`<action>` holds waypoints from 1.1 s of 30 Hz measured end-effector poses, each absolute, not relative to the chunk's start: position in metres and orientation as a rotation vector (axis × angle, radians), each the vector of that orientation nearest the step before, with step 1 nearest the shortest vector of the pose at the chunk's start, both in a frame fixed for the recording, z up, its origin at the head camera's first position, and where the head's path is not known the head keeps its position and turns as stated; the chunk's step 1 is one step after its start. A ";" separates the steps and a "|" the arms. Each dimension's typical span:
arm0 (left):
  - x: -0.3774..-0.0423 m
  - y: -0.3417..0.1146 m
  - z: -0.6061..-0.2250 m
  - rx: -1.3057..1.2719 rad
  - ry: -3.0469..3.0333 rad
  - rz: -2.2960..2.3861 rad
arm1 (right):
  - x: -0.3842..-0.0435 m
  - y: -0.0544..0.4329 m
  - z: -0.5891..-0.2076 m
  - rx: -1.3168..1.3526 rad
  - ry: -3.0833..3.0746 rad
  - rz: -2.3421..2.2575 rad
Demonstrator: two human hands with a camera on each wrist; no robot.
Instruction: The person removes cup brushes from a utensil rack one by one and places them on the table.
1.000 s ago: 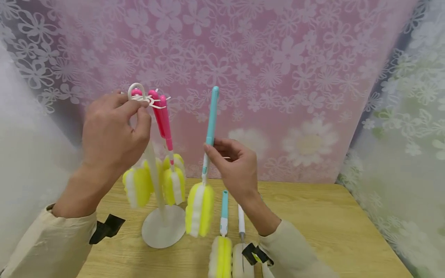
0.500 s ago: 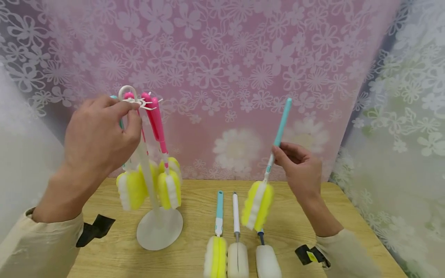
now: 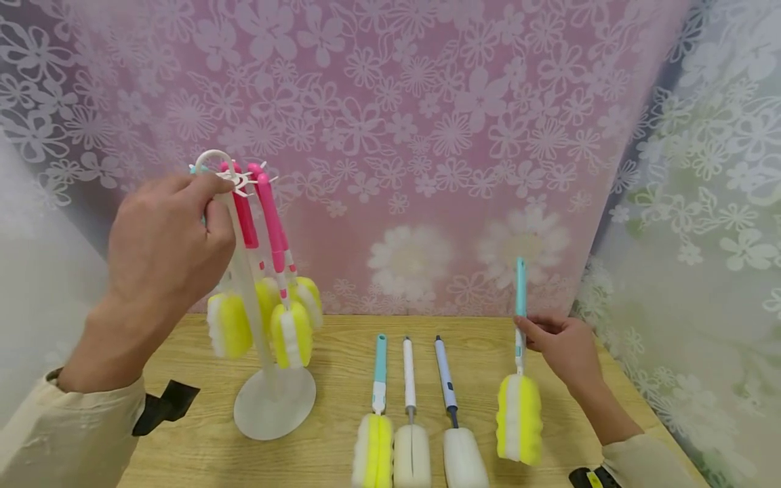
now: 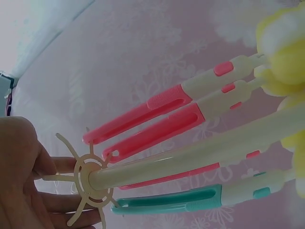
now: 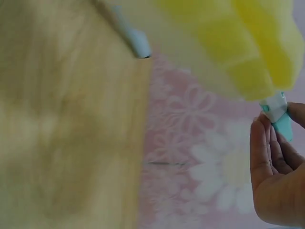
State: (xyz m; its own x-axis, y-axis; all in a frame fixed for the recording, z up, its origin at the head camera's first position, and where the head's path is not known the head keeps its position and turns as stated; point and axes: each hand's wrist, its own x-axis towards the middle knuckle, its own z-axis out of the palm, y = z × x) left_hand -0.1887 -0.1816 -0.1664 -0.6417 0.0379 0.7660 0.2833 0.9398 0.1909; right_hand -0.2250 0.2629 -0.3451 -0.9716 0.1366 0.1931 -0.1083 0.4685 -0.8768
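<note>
My left hand (image 3: 171, 237) grips the top of a white hanging rack (image 3: 274, 407) just under its loop, fingers behind the ring of hooks (image 4: 82, 191) in the left wrist view. From the hooks hang pink-handled sponge brushes (image 3: 270, 224) and a teal-handled one (image 4: 190, 200), yellow-and-white heads downward. Far to the right, my right hand (image 3: 570, 352) pinches another teal-handled sponge brush (image 3: 519, 407) between thumb and fingers at the lower handle. It stands upright, head down, low over the table. Its yellow sponge (image 5: 228, 43) fills the top of the right wrist view, blurred.
Three brushes lie side by side on the wooden table (image 3: 342, 352): one teal-handled (image 3: 379, 373), one white-handled (image 3: 409, 373), one pale blue-handled (image 3: 445, 373). A pink floral curtain (image 3: 390, 135) hangs behind the table, and a pale floral one (image 3: 720, 237) at the right.
My right hand has carried the teal-handled brush away from the rack, to the right and then down toward the table. My left hand keeps its hold on the rack top.
</note>
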 end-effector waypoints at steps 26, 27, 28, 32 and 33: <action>-0.189 -0.180 -0.171 -0.214 -2.224 -0.350 | -0.242 0.247 -0.436 -0.210 -2.887 1.427; -0.189 -0.180 -0.171 -0.214 -2.222 -0.349 | -0.242 0.246 -0.437 -0.209 -2.891 1.427; -0.189 -0.180 -0.171 -0.212 -2.221 -0.349 | -0.242 0.245 -0.438 -0.207 -2.892 1.432; -0.189 -0.180 -0.171 -0.210 -2.212 -0.343 | -0.242 0.241 -0.441 -0.215 -2.902 1.432; -0.190 -0.181 -0.171 -0.210 -2.208 -0.346 | -0.243 0.240 -0.442 -0.220 -2.903 1.435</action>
